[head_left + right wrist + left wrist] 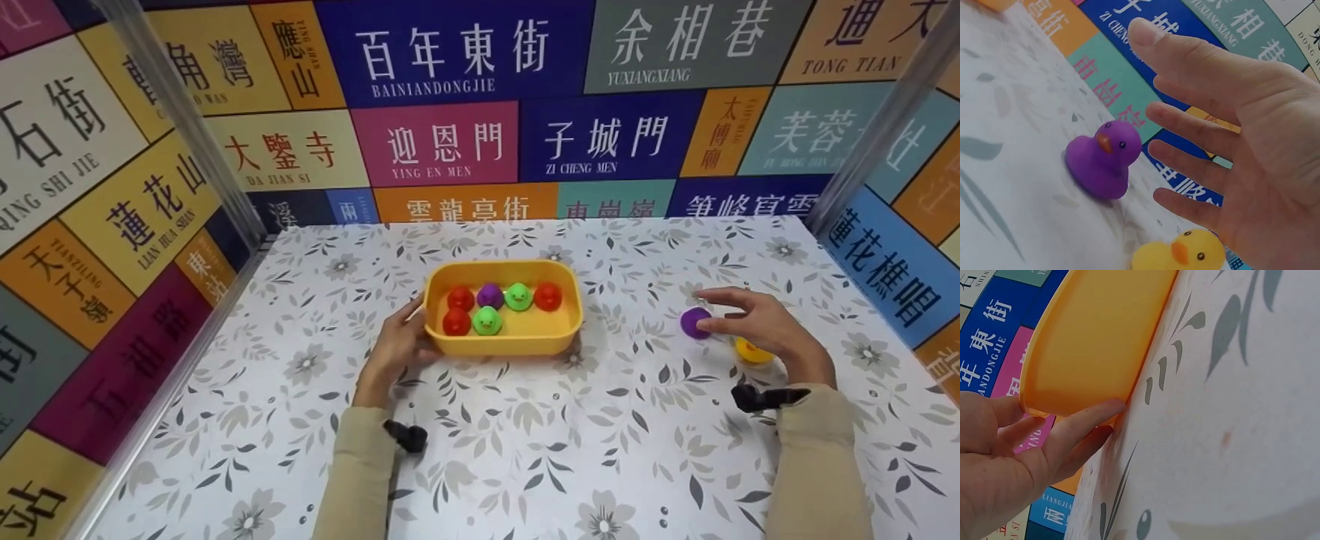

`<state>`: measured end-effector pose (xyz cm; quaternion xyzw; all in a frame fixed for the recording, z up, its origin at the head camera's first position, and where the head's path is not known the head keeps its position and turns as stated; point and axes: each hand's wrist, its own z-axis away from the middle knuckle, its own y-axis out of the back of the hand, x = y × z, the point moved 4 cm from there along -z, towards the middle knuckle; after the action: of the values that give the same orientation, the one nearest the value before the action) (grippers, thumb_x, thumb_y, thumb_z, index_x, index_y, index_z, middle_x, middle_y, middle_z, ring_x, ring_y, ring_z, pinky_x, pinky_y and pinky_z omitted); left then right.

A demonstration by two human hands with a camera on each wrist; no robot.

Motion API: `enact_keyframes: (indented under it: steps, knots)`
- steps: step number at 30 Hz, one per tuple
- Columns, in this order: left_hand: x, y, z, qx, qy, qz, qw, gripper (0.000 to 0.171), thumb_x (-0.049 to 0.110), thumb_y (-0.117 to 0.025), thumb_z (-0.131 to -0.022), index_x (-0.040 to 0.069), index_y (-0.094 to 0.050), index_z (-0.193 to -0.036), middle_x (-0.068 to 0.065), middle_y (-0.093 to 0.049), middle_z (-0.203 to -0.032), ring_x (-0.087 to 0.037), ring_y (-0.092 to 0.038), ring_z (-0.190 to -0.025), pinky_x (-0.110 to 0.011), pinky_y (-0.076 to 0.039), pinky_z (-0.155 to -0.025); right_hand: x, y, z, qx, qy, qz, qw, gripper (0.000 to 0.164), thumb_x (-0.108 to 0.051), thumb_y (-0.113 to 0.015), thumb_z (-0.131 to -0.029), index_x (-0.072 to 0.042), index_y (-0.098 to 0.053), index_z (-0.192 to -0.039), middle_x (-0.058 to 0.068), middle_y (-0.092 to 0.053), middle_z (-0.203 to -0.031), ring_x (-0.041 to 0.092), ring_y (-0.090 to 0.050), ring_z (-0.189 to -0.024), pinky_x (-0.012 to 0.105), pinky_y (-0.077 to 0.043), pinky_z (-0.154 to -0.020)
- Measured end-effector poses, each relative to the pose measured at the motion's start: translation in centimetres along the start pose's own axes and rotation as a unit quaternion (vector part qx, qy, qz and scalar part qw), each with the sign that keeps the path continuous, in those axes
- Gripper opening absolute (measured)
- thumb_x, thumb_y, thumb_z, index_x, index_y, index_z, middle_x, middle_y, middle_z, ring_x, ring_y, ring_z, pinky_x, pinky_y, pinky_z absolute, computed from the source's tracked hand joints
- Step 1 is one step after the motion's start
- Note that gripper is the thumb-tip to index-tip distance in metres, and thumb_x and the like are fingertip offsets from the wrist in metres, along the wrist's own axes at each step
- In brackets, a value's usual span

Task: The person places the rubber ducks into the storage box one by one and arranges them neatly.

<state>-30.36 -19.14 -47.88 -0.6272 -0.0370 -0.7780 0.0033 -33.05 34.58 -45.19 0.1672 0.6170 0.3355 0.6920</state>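
Note:
A yellow plastic box [504, 343] stands on the table with several small rubber ducks in it: red ones [547, 297], green ones [518, 296] and a purple one [490, 295]. My left hand [397, 341] is at the box's left end; in the left wrist view its extended fingers [1086, 422] touch the outer wall. Over at the right, my right hand [765, 322] hovers with fingers spread and nothing in its grasp. Beside its fingertips a purple rubber duck [1103, 163] sits upright on the table. A yellow rubber duck [1179, 253] stands below that hand, partly hidden by it in the head view.
The table [525, 450] wears a white cloth printed with grey leaves and flowers. Behind it rises a panel [450, 142] of coloured blocks with Chinese lettering, and similar panels flank both sides. Clear upright posts [187, 112] mark the back corners.

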Motion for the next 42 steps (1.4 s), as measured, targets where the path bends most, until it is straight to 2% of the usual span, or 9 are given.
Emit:
enact_keyframes:
  steps: [4, 6, 9, 14, 22, 30, 36, 42]
  knots:
    - [0.0, -0.1, -0.1, -0.008, -0.001, 0.012, 0.9999, 0.046, 0.024, -0.045, -0.107, 0.026, -0.042, -0.154, -0.022, -0.067, -0.124, -0.021, -0.067, -0.076, -0.028, -0.052, -0.055, 0.6, -0.2, -0.2, -0.006, -0.031, 0.002, 0.999, 0.083, -0.06, -0.072, -0.084, -0.022, -0.044, -0.152, 0.023, -0.025, -0.163, 0.053, -0.032, -0.14, 0.072, -0.029, -0.112]
    - [0.0, -0.1, -0.1, -0.009, -0.003, 0.013, 0.9999, 0.046, 0.023, -0.044, -0.108, 0.025, -0.041, -0.154, -0.023, -0.067, -0.124, -0.021, -0.067, -0.076, -0.029, -0.053, -0.055, 0.8, -0.2, -0.3, -0.004, -0.04, 0.004, 0.999, 0.086, -0.063, -0.072, -0.081, -0.023, -0.043, -0.152, 0.023, -0.025, -0.163, 0.052, -0.033, -0.139, 0.072, -0.029, -0.112]
    - [0.1, 0.0, -0.1, -0.003, 0.003, 0.001, 1.0, 0.046, 0.024, -0.044, -0.108, 0.027, -0.042, -0.154, -0.022, -0.068, -0.123, -0.02, -0.07, -0.079, -0.032, -0.058, -0.06, 1.0, -0.2, -0.5, -0.003, -0.05, 0.012, 0.999, 0.091, -0.067, -0.073, -0.077, -0.024, -0.044, -0.151, 0.023, -0.027, -0.162, 0.052, -0.032, -0.139, 0.073, -0.027, -0.113]
    - [0.1, 0.1, 0.0, 0.002, 0.016, -0.017, 0.9997, 0.046, 0.027, -0.044, -0.108, 0.031, -0.042, -0.153, -0.019, -0.068, -0.125, -0.021, -0.072, -0.084, -0.036, -0.062, -0.068, 1.2, -0.5, -0.8, -0.007, -0.064, 0.022, 0.998, 0.092, -0.065, -0.076, -0.076, -0.019, -0.046, -0.15, 0.024, -0.032, -0.159, 0.051, -0.023, -0.145, 0.075, -0.02, -0.114]
    - [0.0, 0.1, -0.1, -0.003, 0.017, -0.01, 0.9998, 0.045, 0.028, -0.044, -0.108, 0.032, -0.042, -0.153, -0.02, -0.064, -0.133, -0.023, -0.072, -0.091, -0.04, -0.063, -0.076, 1.2, -0.7, -1.2, -0.005, -0.063, 0.038, 0.997, 0.089, -0.061, -0.08, -0.075, -0.017, -0.049, -0.147, 0.025, -0.036, -0.156, 0.051, -0.024, -0.145, 0.075, -0.02, -0.113]
    - [0.0, 0.1, 0.0, -0.001, 0.017, -0.008, 0.9998, 0.045, 0.028, -0.045, -0.107, 0.033, -0.043, -0.152, -0.018, -0.064, -0.133, -0.022, -0.072, -0.092, -0.039, -0.063, -0.076, 1.2, -0.8, -1.4, 0.014, -0.036, 0.064, 0.997, 0.083, -0.056, -0.082, -0.076, -0.013, -0.055, -0.141, 0.028, -0.046, -0.147, 0.051, -0.032, -0.14, 0.072, -0.025, -0.113]
    - [-0.1, 0.1, 0.0, -0.003, 0.011, -0.009, 0.9999, 0.047, 0.028, -0.046, -0.107, 0.028, -0.042, -0.154, -0.021, -0.065, -0.129, -0.02, -0.07, -0.085, -0.032, -0.061, -0.065, 0.6, -0.8, -1.2, 0.018, -0.029, 0.06, 0.998, 0.076, -0.052, -0.082, -0.077, -0.012, -0.058, -0.138, 0.028, -0.047, -0.147, 0.049, -0.035, -0.138, 0.07, -0.027, -0.112]
    - [0.0, 0.0, 0.0, -0.002, 0.012, -0.007, 0.9999, 0.046, 0.028, -0.045, -0.108, 0.029, -0.042, -0.153, -0.02, -0.064, -0.132, -0.022, -0.07, -0.091, -0.038, -0.063, -0.072, -0.7, -0.6, -1.0, 0.024, -0.037, 0.046, 0.998, 0.082, -0.059, -0.08, -0.076, -0.016, -0.053, -0.141, 0.024, -0.046, -0.149, 0.048, -0.032, -0.141, 0.07, -0.028, -0.112]
